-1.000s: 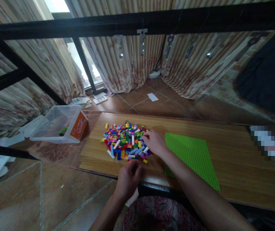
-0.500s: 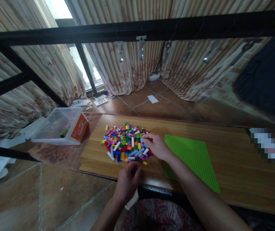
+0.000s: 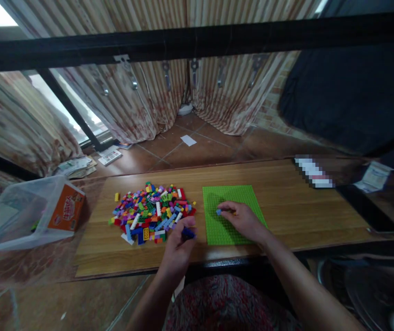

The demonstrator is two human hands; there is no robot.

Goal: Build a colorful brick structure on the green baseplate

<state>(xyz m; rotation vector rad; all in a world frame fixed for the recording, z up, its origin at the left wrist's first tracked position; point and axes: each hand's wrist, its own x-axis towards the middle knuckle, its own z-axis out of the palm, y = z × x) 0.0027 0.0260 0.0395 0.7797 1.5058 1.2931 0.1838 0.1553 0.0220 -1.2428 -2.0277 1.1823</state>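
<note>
Over the green baseplate (image 3: 231, 195), my right hand (image 3: 243, 220) is closed on a small light-blue brick (image 3: 219, 212); whether the brick touches the studs I cannot tell. A speck of yellow shows beneath its fingers. My left hand (image 3: 179, 241) is at the front right of a heap of mixed toy bricks (image 3: 153, 209), its fingers curled round a dark-blue brick (image 3: 188, 233). The heap lies to the left of the baseplate, with bricks of many colours and lengths.
On the left stands a clear plastic bin (image 3: 34, 236) with an orange label. A pixelated item (image 3: 314, 171) and a dark flat object (image 3: 372, 209) lie on the right of the wooden table (image 3: 279, 179). A black metal bar (image 3: 183, 43) crosses above.
My right hand has left the heap and moved right, over the baseplate, with a light-blue brick. A dark-blue brick now shows in my left hand. The view has swung right.
</note>
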